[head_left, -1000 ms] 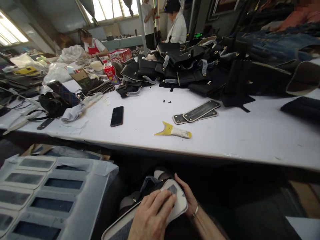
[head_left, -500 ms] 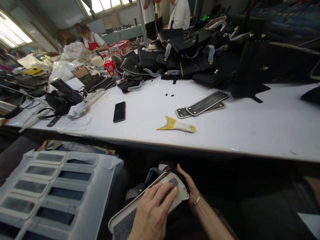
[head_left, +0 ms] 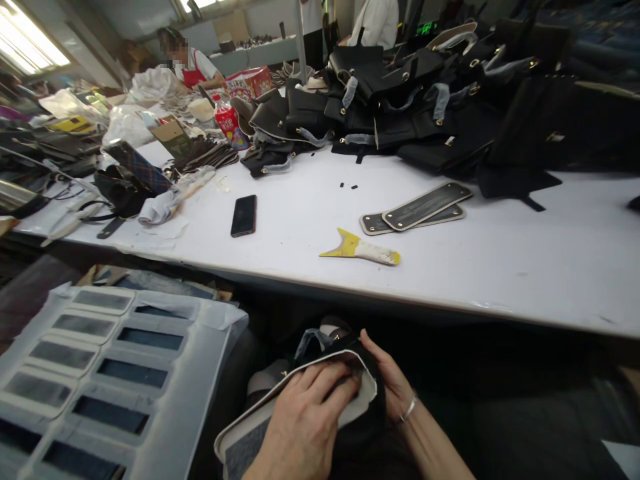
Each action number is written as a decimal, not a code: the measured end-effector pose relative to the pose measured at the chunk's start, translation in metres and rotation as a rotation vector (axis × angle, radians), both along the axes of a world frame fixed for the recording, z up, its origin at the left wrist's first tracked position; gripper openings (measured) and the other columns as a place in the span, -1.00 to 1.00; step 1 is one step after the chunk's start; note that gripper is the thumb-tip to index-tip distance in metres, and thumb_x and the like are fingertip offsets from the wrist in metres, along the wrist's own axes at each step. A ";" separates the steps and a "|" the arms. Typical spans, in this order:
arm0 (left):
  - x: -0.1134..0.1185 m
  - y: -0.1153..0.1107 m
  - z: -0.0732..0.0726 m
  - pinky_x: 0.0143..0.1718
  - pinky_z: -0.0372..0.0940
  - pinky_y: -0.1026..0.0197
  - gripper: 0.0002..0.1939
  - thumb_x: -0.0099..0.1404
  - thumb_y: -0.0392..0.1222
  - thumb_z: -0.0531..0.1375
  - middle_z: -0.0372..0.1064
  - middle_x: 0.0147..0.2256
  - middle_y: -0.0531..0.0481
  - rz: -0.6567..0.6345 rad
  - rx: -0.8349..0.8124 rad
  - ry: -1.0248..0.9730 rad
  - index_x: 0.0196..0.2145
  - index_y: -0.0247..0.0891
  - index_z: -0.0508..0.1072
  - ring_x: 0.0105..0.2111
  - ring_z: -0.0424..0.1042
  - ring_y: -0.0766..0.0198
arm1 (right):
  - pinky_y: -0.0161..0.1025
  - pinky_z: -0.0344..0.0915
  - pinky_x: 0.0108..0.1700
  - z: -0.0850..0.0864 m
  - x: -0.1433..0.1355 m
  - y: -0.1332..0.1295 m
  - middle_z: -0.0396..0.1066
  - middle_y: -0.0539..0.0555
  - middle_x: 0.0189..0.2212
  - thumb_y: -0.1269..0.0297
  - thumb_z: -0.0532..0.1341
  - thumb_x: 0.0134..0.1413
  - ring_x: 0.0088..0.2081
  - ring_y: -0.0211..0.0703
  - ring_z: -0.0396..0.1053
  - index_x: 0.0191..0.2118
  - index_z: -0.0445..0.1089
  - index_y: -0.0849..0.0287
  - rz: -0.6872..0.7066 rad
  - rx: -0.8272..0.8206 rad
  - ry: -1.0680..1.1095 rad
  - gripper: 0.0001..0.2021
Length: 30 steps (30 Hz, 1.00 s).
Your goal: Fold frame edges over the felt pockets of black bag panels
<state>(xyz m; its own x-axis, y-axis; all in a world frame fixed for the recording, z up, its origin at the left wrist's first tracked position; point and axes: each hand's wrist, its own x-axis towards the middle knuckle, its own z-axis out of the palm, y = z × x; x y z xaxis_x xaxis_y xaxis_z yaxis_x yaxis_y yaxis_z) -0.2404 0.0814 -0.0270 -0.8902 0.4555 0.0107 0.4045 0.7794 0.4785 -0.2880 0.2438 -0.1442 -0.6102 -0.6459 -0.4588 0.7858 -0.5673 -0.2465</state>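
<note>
In my lap lies a dark bag [head_left: 363, 427] with a cream edge along a long panel that has a grey middle. My left hand [head_left: 305, 417] has its fingers bent and tucked under the cream edge at the bag's far end; the fingertips are partly hidden. Wearing a bracelet, my right hand [head_left: 395, 387] grips the black side of that same end from outside, most fingers hidden behind it. A strap in clear plastic wrap [head_left: 313, 343] shows beyond the bag.
At left stands a pale tray [head_left: 200, 373] with cream-edged panels. The white table [head_left: 280, 260] bears a phone [head_left: 244, 215], a yellow-ended tool [head_left: 360, 249], two dark panels [head_left: 427, 205], a red-labelled bottle [head_left: 230, 123] and piled black bags [head_left: 400, 120]. Another person [head_left: 197, 67] sits beyond.
My left fingers have gone from lying on the panel to deeper under the cream edge. My right hand stays at the bag's end. The view has shifted slightly.
</note>
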 end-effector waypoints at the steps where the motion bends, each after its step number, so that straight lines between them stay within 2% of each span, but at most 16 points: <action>1: -0.001 -0.001 0.002 0.05 0.39 0.09 -0.48 0.28 -0.36 0.10 0.36 0.12 0.15 -0.001 -0.001 -0.028 0.16 0.03 0.27 0.09 0.34 0.20 | -0.28 0.33 -0.40 0.002 0.000 -0.001 0.42 0.07 -0.43 -0.13 0.19 0.17 -0.44 -0.24 0.37 -0.24 0.40 0.26 -0.002 0.031 0.007 -0.55; 4: -0.002 -0.002 0.005 0.07 0.37 0.02 -0.57 0.32 -0.24 0.14 0.33 0.14 0.16 -0.003 -0.010 -0.109 0.12 0.05 0.29 0.08 0.34 0.16 | -0.30 0.30 -0.45 0.004 -0.002 -0.007 0.41 0.06 -0.47 -0.13 0.25 0.10 -0.47 -0.22 0.36 -0.31 0.41 0.25 0.011 0.119 0.022 -0.55; 5: -0.002 -0.002 0.006 0.08 0.37 0.00 -0.59 0.32 -0.18 0.17 0.33 0.14 0.17 -0.001 -0.009 -0.128 0.10 0.05 0.30 0.08 0.34 0.15 | -0.30 0.29 -0.47 0.004 -0.002 -0.008 0.40 0.06 -0.50 -0.13 0.27 0.07 -0.49 -0.22 0.35 -0.34 0.41 0.26 -0.001 0.208 0.048 -0.55; 7: -0.002 -0.003 0.007 0.12 0.33 -0.02 -0.59 0.29 -0.11 0.22 0.31 0.15 0.19 0.005 -0.005 -0.160 0.09 0.06 0.31 0.11 0.31 0.14 | -0.28 0.27 -0.50 0.003 -0.003 -0.006 0.38 0.07 -0.53 -0.12 0.31 0.01 -0.52 -0.20 0.33 -0.40 0.39 0.26 -0.078 0.503 0.145 -0.55; 9: -0.001 -0.005 0.009 0.15 0.30 -0.02 -0.59 0.29 -0.14 0.21 0.30 0.16 0.18 -0.003 -0.010 -0.179 0.09 0.05 0.31 0.12 0.29 0.15 | -0.28 0.25 -0.50 0.006 -0.001 0.004 0.40 0.09 -0.50 -0.12 0.35 -0.06 -0.50 -0.17 0.34 -0.42 0.38 0.24 -0.204 0.822 0.257 -0.56; 11: 0.000 -0.007 0.010 0.18 0.27 -0.02 -0.61 0.33 -0.20 0.15 0.28 0.17 0.15 -0.023 -0.010 -0.178 0.11 0.04 0.30 0.15 0.26 0.16 | -0.28 0.28 -0.42 0.021 0.005 0.019 0.44 0.12 -0.34 -0.07 0.38 -0.08 -0.39 -0.15 0.37 -0.35 0.40 0.21 -0.327 0.995 0.330 -0.60; 12: 0.000 -0.008 0.010 0.19 0.25 -0.01 -0.60 0.35 -0.22 0.11 0.27 0.18 0.15 -0.032 -0.004 -0.172 0.12 0.04 0.29 0.16 0.24 0.17 | -0.28 0.30 -0.34 0.033 0.010 0.027 0.44 0.13 -0.23 -0.02 0.36 -0.02 -0.30 -0.14 0.39 -0.29 0.41 0.18 -0.373 1.057 0.412 -0.65; 13: 0.001 -0.010 0.010 0.20 0.24 0.00 -0.60 0.36 -0.25 0.08 0.26 0.19 0.15 -0.037 0.007 -0.160 0.13 0.04 0.28 0.17 0.24 0.19 | -0.28 0.31 -0.23 0.049 0.016 0.034 0.42 0.12 -0.13 0.05 0.32 0.06 -0.20 -0.13 0.38 -0.22 0.40 0.15 -0.408 1.128 0.548 -0.71; 14: 0.002 -0.011 0.010 0.21 0.23 0.01 -0.58 0.36 -0.27 0.07 0.26 0.18 0.16 -0.038 0.022 -0.147 0.13 0.05 0.28 0.17 0.23 0.20 | -0.27 0.31 -0.12 0.068 0.023 0.040 0.40 0.12 -0.06 0.15 0.25 0.17 -0.10 -0.12 0.37 -0.16 0.39 0.13 -0.417 1.220 0.795 -0.80; 15: 0.002 -0.012 0.009 0.21 0.23 0.03 -0.58 0.36 -0.28 0.08 0.26 0.18 0.17 -0.035 0.035 -0.132 0.13 0.05 0.28 0.16 0.24 0.21 | -0.26 0.29 -0.05 0.086 0.030 0.042 0.38 0.12 -0.02 0.26 0.19 0.22 -0.02 -0.11 0.34 -0.10 0.38 0.12 -0.366 1.294 1.107 -0.84; 17: 0.005 -0.013 0.007 0.21 0.22 0.05 -0.59 0.34 -0.30 0.10 0.28 0.17 0.13 -0.031 0.046 -0.099 0.11 0.00 0.31 0.15 0.25 0.21 | -0.22 0.29 -0.02 0.120 0.042 0.039 0.38 0.15 0.00 0.39 0.16 0.22 -0.01 -0.09 0.35 0.02 0.33 0.13 -0.117 1.367 1.710 -0.74; 19: 0.007 -0.012 0.004 0.19 0.23 0.07 -0.62 0.33 -0.31 0.11 0.30 0.15 0.10 -0.025 0.046 -0.061 0.08 -0.06 0.34 0.14 0.27 0.22 | -0.13 0.31 -0.13 0.139 0.053 0.029 0.41 0.17 -0.05 0.41 0.18 0.18 -0.14 -0.04 0.38 0.08 0.29 0.19 0.198 1.489 2.005 -0.66; 21: 0.011 -0.011 0.001 0.17 0.25 0.08 -0.65 0.34 -0.30 0.12 0.31 0.14 0.09 -0.012 0.036 -0.027 0.06 -0.08 0.34 0.13 0.28 0.23 | -0.06 0.28 -0.26 0.141 0.061 0.017 0.42 0.15 -0.17 0.41 0.17 0.17 -0.27 0.00 0.35 0.01 0.32 0.21 0.433 1.673 1.994 -0.72; 23: 0.014 -0.010 -0.001 0.16 0.26 0.07 -0.64 0.33 -0.28 0.13 0.32 0.14 0.10 -0.003 0.022 -0.006 0.07 -0.06 0.33 0.12 0.29 0.22 | -0.03 0.27 -0.29 0.134 0.065 0.011 0.38 0.12 -0.24 0.45 0.15 0.16 -0.29 0.02 0.31 -0.08 0.34 0.18 0.550 1.752 1.871 -0.80; 26: 0.018 -0.009 -0.003 0.14 0.26 0.05 -0.61 0.32 -0.29 0.14 0.31 0.14 0.09 0.001 0.002 0.029 0.09 -0.08 0.32 0.12 0.29 0.20 | -0.05 0.26 -0.19 0.124 0.064 0.013 0.33 0.10 -0.20 0.53 0.16 0.11 -0.20 0.00 0.28 -0.18 0.30 0.16 0.603 1.643 1.678 -0.82; 30: 0.021 -0.010 -0.003 0.13 0.26 0.07 -0.62 0.33 -0.29 0.14 0.32 0.13 0.03 -0.005 0.008 0.060 0.09 -0.12 0.33 0.12 0.30 0.19 | -0.19 0.21 -0.18 0.131 0.054 0.019 0.32 0.00 -0.25 0.55 0.25 0.01 -0.22 -0.15 0.27 -0.40 0.24 0.17 0.665 1.440 1.447 -0.82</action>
